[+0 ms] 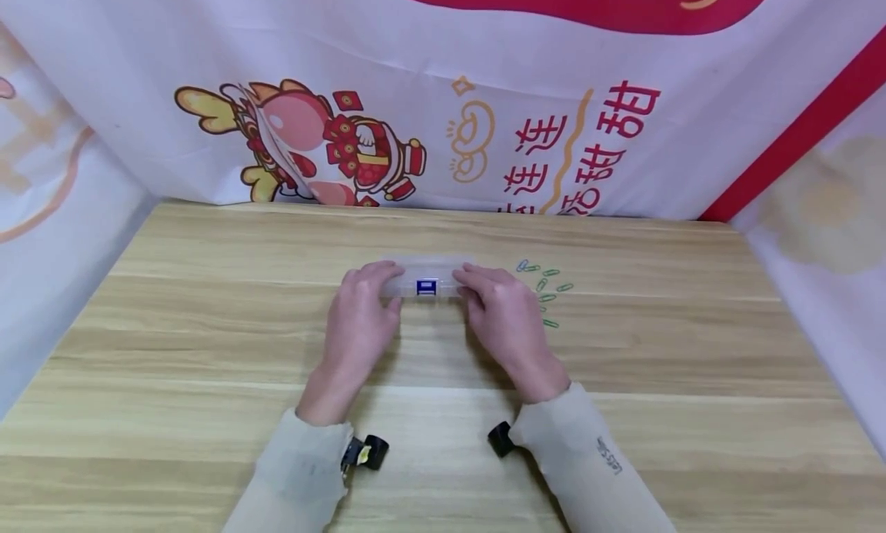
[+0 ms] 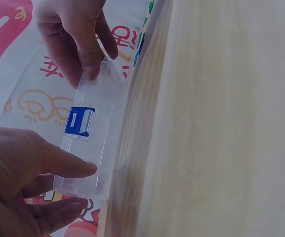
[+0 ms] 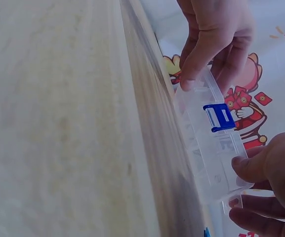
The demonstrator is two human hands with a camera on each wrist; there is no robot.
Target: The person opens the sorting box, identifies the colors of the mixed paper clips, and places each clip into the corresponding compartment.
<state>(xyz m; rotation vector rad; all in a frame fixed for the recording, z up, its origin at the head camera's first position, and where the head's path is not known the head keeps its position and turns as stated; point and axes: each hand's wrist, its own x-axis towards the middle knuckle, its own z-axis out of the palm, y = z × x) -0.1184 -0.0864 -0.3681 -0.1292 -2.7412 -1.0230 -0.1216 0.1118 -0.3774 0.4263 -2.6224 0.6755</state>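
Note:
A clear plastic box (image 1: 421, 269) with a blue latch (image 1: 426, 288) on its front side is between the two hands at the middle of the wooden table. My left hand (image 1: 360, 310) grips its left end; in the left wrist view, the thumb (image 2: 80, 167) presses the front while fingers reach behind. At the other end my right hand (image 1: 508, 318) holds it likewise, thumb (image 3: 248, 169) on the front in the right wrist view. The lid looks closed, and faint divider walls show through the plastic. Whether the base touches the table I cannot tell.
Several green paper clips (image 1: 547, 297) and a blue paper clip (image 1: 522, 265) lie scattered just right of my right hand. A printed cloth (image 1: 429, 48) hangs along the table's back edge. Wood-grained tabletop (image 1: 208, 348) extends to both sides.

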